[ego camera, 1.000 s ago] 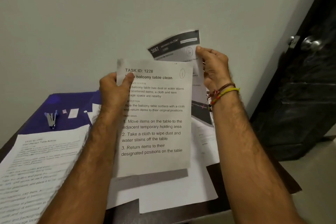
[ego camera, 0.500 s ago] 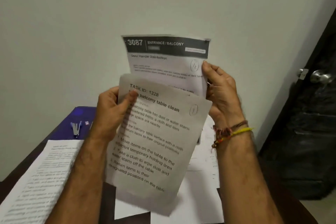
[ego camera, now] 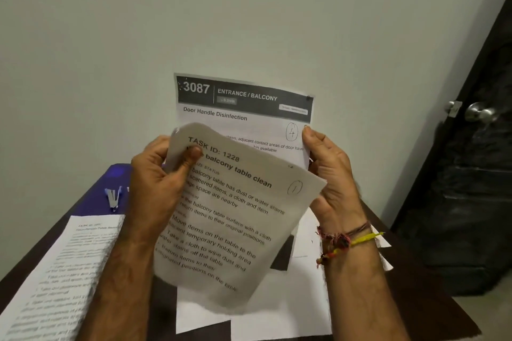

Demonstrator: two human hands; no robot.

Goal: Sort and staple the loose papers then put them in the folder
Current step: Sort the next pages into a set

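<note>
**A:** Two sheets are up in the air. The left hand pinches the sheet marked 1 at its top left corner, thumb on the front, and the right hand holds the sheet marked 4 by its right edge, behind the first one.

**B:** What can go wrong from here, in your opinion?

**A:** Mostly the order. Page 4 sits directly behind page 1, so if he staples them like this, pages between them would be missing. Also the front sheet is tilted and curls at the top; held only at one corner, it may slip or crease.

**B:** And the other papers?

**A:** More loose papers lie on the counter at 6 o'clock from the hands, partly covered by them, and one printed sheet lies at 8 o'clock, reaching past the picture edge. If a held sheet drops on these, the sorting gets mixed.

**B:** Where is the stapler?

**A:** The stapler lies at 9 o'clock from the left hand, on the blue folder, well apart from both hands. Both hands are busy, so to reach it he must put the sheets in one hand, and there the edges can go out of line. A staple through uneven corners would hold badly, I think.

**B:** Is the folder ready?

**A:** I cannot tell if it is open or closed; it is blurred, and the stapler must come off it first.
</note>
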